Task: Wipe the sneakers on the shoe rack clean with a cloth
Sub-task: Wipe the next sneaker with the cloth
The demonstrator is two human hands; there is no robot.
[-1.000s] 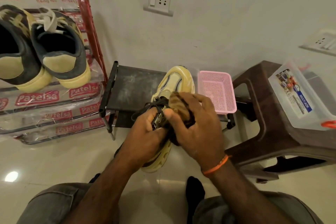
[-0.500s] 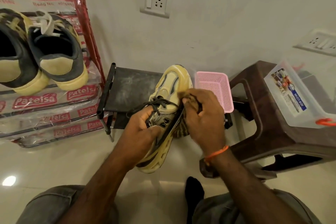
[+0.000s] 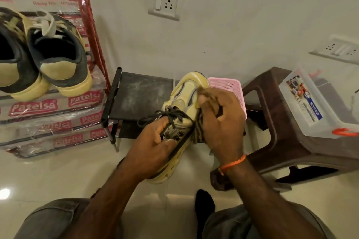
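- Cream sneaker [image 3: 182,101], toe at twelve o'clock: left hand [image 3: 155,147] grips the collar; keep it braced.
- Right hand [image 3: 221,120] pinches the striped cloth [image 3: 199,130] at three o'clock; rub sidewall with firm strokes.

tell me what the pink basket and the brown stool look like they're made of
Small pink mesh basket: likely moulded plastic, matte, judging by its fine perforated grid and even colour. Dark brown stool: probably moulded plastic too, with a slight sheen, rounded one-piece legs and a cut-out top.
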